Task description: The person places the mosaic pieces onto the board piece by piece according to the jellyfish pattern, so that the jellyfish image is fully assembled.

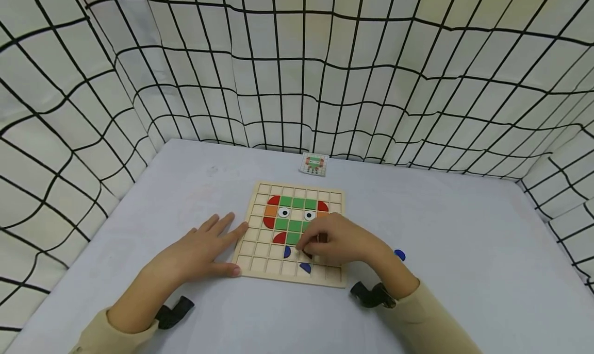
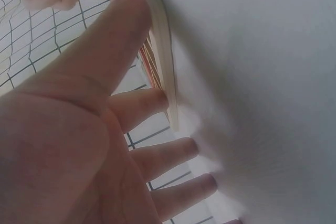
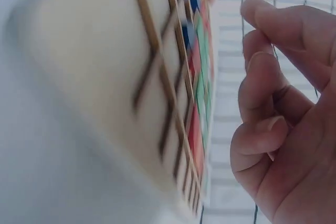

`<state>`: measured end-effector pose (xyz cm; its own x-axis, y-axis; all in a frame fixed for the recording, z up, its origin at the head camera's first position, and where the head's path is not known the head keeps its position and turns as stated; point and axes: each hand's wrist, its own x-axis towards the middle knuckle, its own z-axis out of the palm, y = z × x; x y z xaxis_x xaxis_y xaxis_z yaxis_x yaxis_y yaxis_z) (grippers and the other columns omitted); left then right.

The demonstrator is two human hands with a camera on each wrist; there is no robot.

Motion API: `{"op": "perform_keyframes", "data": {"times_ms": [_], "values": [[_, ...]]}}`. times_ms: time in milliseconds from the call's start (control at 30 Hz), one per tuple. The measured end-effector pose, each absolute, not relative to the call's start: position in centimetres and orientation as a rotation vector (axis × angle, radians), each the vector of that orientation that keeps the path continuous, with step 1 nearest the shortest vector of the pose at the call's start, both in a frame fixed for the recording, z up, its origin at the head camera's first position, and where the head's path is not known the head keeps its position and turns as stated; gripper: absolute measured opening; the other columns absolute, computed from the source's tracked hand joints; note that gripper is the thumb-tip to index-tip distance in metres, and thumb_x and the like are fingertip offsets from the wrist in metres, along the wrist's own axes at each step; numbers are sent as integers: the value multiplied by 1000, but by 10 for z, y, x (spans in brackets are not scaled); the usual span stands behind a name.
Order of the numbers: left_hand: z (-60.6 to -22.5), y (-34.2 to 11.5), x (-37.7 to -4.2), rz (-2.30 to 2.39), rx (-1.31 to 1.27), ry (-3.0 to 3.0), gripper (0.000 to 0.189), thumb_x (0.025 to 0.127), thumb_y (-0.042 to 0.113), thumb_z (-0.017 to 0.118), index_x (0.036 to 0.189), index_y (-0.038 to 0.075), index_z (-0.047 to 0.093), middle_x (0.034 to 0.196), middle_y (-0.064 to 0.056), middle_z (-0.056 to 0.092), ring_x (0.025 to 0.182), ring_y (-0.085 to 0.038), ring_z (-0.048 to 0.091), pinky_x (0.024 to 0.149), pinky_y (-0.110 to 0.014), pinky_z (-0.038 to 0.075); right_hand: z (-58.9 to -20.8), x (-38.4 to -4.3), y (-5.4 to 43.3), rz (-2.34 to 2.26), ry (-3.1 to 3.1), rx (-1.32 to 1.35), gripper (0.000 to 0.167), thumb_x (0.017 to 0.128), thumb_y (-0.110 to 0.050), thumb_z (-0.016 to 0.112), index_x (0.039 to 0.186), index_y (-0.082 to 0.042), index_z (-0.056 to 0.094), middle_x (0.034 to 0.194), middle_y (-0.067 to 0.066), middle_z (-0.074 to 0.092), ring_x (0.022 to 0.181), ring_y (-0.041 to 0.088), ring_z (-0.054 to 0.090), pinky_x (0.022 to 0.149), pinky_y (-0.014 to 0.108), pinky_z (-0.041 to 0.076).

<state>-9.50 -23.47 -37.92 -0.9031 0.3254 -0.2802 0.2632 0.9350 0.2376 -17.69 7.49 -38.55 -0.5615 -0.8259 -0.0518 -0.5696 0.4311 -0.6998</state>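
A square wooden grid board [image 1: 268, 268] lies on the table, with a figure of green, red and orange pieces set in it. Two eye pieces, one of them the left eye piece [image 1: 284, 213], sit in its upper part. My left hand [image 1: 199, 251] is spread flat, thumb and index fingertip touching the board's left edge. My right hand [image 1: 336, 236] hovers over the lower right of the board with curled fingers, covering some cells; I cannot tell whether a piece is between its fingertips. Below the figure lie a blue half-round piece [image 1: 287, 252] and another blue piece [image 1: 304, 267].
A small picture card [image 1: 313, 164] with a similar figure lies behind the board. One loose blue piece [image 1: 400, 254] is on the white table [image 1: 445, 230] beside the right wrist. Black netting [image 1: 303, 57] over white cloth encloses the back and sides. Each wrist wears a black strap.
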Motion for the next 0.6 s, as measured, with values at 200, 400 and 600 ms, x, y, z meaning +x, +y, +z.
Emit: {"op": "perform_keyframes", "data": {"times_ms": [200, 400, 600], "values": [[-380, -234, -97, 271, 414, 2768, 96, 80, 62, 72, 157, 19, 35, 162, -22, 24, 145, -54, 21, 104, -76, 30, -381, -182, 123, -1001, 2404, -1036, 18, 95, -12, 65, 105, -22, 76, 97, -9, 69, 78, 14, 57, 65, 26, 51], [-381, -233, -96, 271, 412, 2770, 97, 79, 63, 72, 156, 19, 35, 162, -23, 25, 145, -54, 21, 103, -76, 30, -381, -179, 168, -899, 2513, -884, 22, 93, -17, 68, 114, -21, 72, 94, -7, 65, 77, 14, 58, 62, 27, 51], [-379, -233, -96, 270, 425, 2769, 96, 80, 62, 72, 157, 19, 35, 162, -23, 24, 145, -54, 21, 103, -76, 30, -377, -166, 203, -515, 2682, -573, 49, 81, -45, 81, 122, -25, 65, 106, 2, 60, 80, 14, 57, 66, 33, 50]]}}
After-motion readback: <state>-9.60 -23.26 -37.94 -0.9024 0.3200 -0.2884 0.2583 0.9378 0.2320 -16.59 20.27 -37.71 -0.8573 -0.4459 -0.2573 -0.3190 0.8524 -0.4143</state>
